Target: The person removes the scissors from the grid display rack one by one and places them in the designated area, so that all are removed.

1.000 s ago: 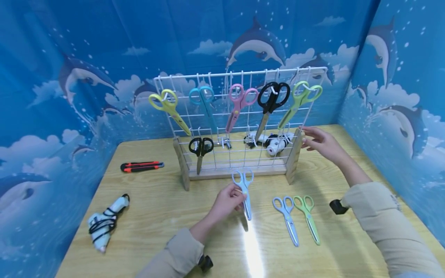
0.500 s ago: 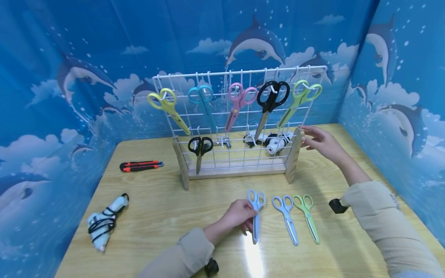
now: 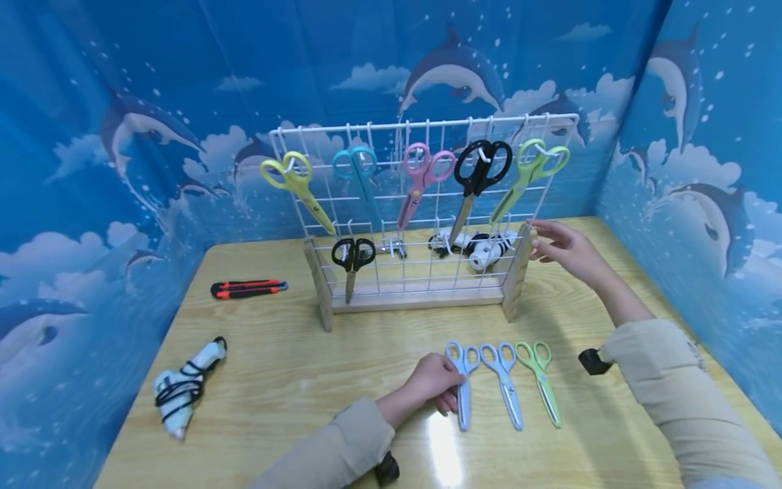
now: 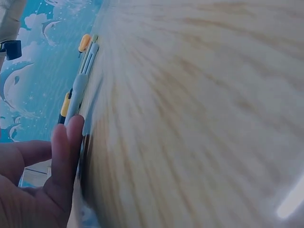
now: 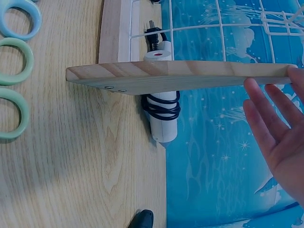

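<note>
A blue pair of scissors (image 3: 464, 394) lies toward the table's front, handles pointing to the rack; my left hand (image 3: 436, 380) pinches it near the pivot. Beside it on the right are a second blue pair (image 3: 508, 390) and a green pair (image 3: 546, 390), roughly in a row. In the left wrist view, fingertips (image 4: 75, 124) are at the scissors (image 4: 80, 88), low over the tabletop. With fingers extended, my right hand (image 3: 568, 251) touches the right wooden end post (image 5: 180, 76) of the white wire rack (image 3: 421, 123). Its fingertips meet the post's outer side and edge.
Yellow (image 3: 296, 180), teal (image 3: 360, 173), pink (image 3: 420, 180), black (image 3: 478, 173) and green (image 3: 528, 176) scissors hang along the rack's upper row. Small black scissors (image 3: 352, 261) hang lower. Left are a red-black utility knife (image 3: 249, 288) and a cord-wrapped tool (image 3: 186, 390). Another corded tool (image 5: 164, 123) lies behind.
My left hand has carried the blue scissors from in front of the rack down and right, beside the other two pairs. The right hand has stayed at the rack's post.
</note>
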`<state>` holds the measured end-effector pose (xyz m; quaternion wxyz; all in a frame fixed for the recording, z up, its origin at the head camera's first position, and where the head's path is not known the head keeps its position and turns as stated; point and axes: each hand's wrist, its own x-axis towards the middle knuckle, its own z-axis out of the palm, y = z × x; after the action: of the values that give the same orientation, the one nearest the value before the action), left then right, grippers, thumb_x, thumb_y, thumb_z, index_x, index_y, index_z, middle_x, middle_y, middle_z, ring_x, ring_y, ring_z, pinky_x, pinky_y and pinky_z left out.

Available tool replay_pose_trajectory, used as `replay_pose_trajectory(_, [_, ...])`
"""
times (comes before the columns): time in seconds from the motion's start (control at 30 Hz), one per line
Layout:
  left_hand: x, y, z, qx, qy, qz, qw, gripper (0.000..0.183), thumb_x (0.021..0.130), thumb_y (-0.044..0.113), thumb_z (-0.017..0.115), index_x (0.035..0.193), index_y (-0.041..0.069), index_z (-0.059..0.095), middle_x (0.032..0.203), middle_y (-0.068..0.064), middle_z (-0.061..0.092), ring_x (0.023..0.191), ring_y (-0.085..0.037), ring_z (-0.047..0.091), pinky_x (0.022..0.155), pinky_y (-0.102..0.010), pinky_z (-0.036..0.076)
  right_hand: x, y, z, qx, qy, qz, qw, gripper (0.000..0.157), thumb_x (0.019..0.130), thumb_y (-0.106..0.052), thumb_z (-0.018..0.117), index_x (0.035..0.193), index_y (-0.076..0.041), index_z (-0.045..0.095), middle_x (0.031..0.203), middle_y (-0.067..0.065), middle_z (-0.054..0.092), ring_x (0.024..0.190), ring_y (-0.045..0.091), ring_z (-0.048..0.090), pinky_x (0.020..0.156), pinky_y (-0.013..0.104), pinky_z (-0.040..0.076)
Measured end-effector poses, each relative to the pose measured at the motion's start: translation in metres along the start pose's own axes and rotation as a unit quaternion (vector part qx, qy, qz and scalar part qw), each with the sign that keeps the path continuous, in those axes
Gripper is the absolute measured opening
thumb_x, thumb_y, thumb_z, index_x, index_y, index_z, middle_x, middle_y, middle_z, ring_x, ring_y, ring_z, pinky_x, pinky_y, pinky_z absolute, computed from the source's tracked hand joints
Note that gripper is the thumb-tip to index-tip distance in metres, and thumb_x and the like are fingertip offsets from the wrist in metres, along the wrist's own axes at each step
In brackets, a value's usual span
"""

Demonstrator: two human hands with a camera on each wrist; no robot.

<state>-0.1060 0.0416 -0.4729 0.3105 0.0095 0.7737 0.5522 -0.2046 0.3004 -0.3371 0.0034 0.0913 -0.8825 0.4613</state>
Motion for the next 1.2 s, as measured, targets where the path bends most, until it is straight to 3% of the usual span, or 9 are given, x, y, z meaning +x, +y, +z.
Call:
replay_pose_trajectory(0.37, [0.001,0.008,0.002,0.021,0.011,-0.017,0.9996,0.012,0.076,0.007,0.058,0.067,-0.001,0.055,0.05,-0.016,0.056,0.034,-0.018,0.053,0.036,-0.03,0.047,-0.001,0.0,-0.001,-0.003,-0.003,-0.004,1.0,0.048,0.086,-0.028,0.047,0.128,-0.008,0.034,0.122,0.024,0.041,0.074,0.006,0.058,0.069,0.029,0.05])
replay_pose_trajectory(0.5, [0.003,0.007,0.003,0.027,0.02,-0.006,0.9994,0.01,0.076,0.003,0.056,0.066,-0.001,0.053,0.049,-0.015,0.055,0.034,-0.018,0.053,0.036,-0.028,0.047,-0.001,0.001,-0.001,0.008,-0.002,-0.021,1.0,0.047,0.086,-0.028,0.048,0.128,-0.01,0.036,0.12,0.023,0.043,0.074,0.007,0.058,0.067,0.028,0.05])
replay_pose_trajectory(0.63, [0.003,0.007,0.002,0.042,0.024,0.004,0.9988,0.011,0.076,0.003,0.056,0.066,0.001,0.053,0.048,-0.013,0.055,0.035,-0.018,0.053,0.036,-0.027,0.047,0.0,0.002,-0.001,-0.004,-0.004,-0.012,1.0,0.048,0.087,-0.029,0.046,0.129,-0.008,0.034,0.122,0.024,0.041,0.075,0.007,0.058,0.069,0.029,0.05])
replay_pose_trajectory(0.73, [0.002,0.008,-0.007,0.088,0.036,0.042,0.9946,0.007,0.077,0.007,0.055,0.07,0.004,0.053,0.048,-0.008,0.055,0.036,-0.015,0.052,0.036,-0.026,0.046,0.001,0.002,0.0,-0.003,-0.002,-0.006,1.0,0.048,0.087,-0.025,0.046,0.128,-0.005,0.033,0.122,0.025,0.04,0.074,0.006,0.058,0.068,0.027,0.05])
replay_pose_trajectory(0.83, [-0.002,0.013,-0.025,0.175,0.081,0.105,0.9756,0.008,0.079,0.017,0.053,0.079,0.009,0.055,0.049,0.002,0.054,0.038,-0.01,0.05,0.037,-0.022,0.044,0.001,0.001,0.0,0.0,-0.003,-0.006,1.0,0.047,0.087,-0.023,0.046,0.128,-0.005,0.033,0.122,0.025,0.04,0.074,0.005,0.058,0.067,0.025,0.05])
replay_pose_trajectory(0.93, [-0.008,0.019,-0.05,0.247,0.15,0.166,0.9429,0.014,0.082,0.026,0.05,0.087,0.015,0.057,0.056,0.009,0.054,0.044,-0.004,0.049,0.042,-0.018,0.041,0.001,0.001,0.001,0.001,-0.005,-0.007,1.0,0.047,0.087,-0.024,0.046,0.129,-0.006,0.033,0.122,0.025,0.04,0.074,0.005,0.058,0.066,0.023,0.049])
replay_pose_trajectory(1.07, [-0.017,0.025,-0.09,0.252,0.24,0.262,0.9,0.013,0.083,0.02,0.05,0.09,0.013,0.058,0.072,0.005,0.059,0.06,-0.005,0.053,0.052,-0.015,0.044,0.001,0.004,0.002,0.002,-0.004,-0.012,1.0,0.047,0.087,-0.025,0.046,0.128,-0.006,0.033,0.122,0.026,0.04,0.075,0.006,0.058,0.066,0.021,0.049])
replay_pose_trajectory(1.13, [-0.02,0.027,-0.109,0.245,0.29,0.292,0.8774,0.012,0.082,0.016,0.051,0.091,0.011,0.058,0.079,0.002,0.061,0.067,-0.007,0.056,0.057,-0.016,0.046,0.001,0.005,0.001,0.003,-0.002,-0.014,1.0,0.047,0.087,-0.025,0.046,0.128,-0.006,0.034,0.122,0.026,0.04,0.074,0.006,0.058,0.066,0.021,0.049])
replay_pose_trajectory(1.2, [-0.023,0.029,-0.127,0.222,0.335,0.28,0.8716,0.012,0.08,0.014,0.053,0.09,0.01,0.058,0.082,0.0,0.061,0.071,-0.01,0.057,0.059,-0.019,0.047,0.001,0.005,0.001,0.001,0.0,-0.015,1.0,0.046,0.087,-0.025,0.046,0.128,-0.006,0.034,0.122,0.026,0.04,0.074,0.006,0.058,0.066,0.021,0.049])
